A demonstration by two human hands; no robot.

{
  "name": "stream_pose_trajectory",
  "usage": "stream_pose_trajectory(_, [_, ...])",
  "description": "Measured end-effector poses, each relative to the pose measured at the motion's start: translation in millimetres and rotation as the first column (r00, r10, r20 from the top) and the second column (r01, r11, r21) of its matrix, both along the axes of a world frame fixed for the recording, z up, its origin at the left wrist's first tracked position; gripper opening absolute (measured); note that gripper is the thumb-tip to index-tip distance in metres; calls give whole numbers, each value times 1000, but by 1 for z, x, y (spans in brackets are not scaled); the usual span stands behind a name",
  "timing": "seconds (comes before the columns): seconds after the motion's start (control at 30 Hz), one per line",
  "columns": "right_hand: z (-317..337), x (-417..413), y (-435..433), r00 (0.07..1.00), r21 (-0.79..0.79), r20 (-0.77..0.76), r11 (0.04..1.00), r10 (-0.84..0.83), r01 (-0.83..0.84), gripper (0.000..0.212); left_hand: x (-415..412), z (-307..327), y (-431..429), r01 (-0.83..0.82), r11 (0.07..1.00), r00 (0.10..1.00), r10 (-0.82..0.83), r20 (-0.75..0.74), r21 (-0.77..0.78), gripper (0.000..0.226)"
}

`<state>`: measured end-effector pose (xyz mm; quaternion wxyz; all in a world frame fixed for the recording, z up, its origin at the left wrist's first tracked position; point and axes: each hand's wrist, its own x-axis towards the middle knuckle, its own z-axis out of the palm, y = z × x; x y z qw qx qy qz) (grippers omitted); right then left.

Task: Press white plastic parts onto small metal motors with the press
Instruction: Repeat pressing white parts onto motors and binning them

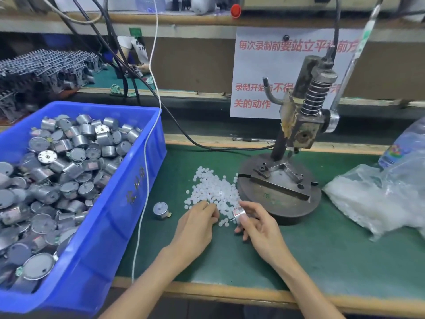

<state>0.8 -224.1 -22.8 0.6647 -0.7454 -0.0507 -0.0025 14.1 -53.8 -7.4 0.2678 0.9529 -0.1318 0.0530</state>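
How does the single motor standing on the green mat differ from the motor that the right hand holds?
The motor on the mat stands free, touched by nothing; the held motor is pinched in the right hand. The motor on the mat turns its round face upward; the held motor is tilted and shows a side label with red print. Both are small silver metal cylinders.

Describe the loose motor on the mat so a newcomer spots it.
Find the blue bin of motors at left. Right of it, on the green mat, stands a lone motor: neither binned nor held, left of the white parts.
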Motion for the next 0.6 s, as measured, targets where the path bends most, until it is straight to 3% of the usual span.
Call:
stream_pose_trajectory(0.07, [0, 0, 0, 1000, -2, 13, 1000, -9, 9, 21, -4, 1, 0, 8, 989, 998, -18, -63, -150, 15])
stream_pose_trajectory(0.13, [-2, 1, -1, 999, -8, 29, 1000, -12, 12, 19, -12, -3, -1, 39, 981, 988, -66, -138, -190, 21])
stream_pose_trajectory(0.23, [-7, -1, -3, 998, -48, 58, 999, 12, -9, 16, -20, -13, -3, 73, 989, 996, -79, -41, -130, 9])
stream_pose_trajectory(0.33, [-13, -4, -4, 991, -120, 91, 989, 94, -82, 16, -20, -18, -1, 55, 973, 998, -57, -2, -223, 3])
stream_pose_trajectory(0.6, [-10, -4, 1, 965, -253, 169, 955, 200, -154, 12, -34, -23, 6, 74, 945, 997, -69, 27, -320, 33])
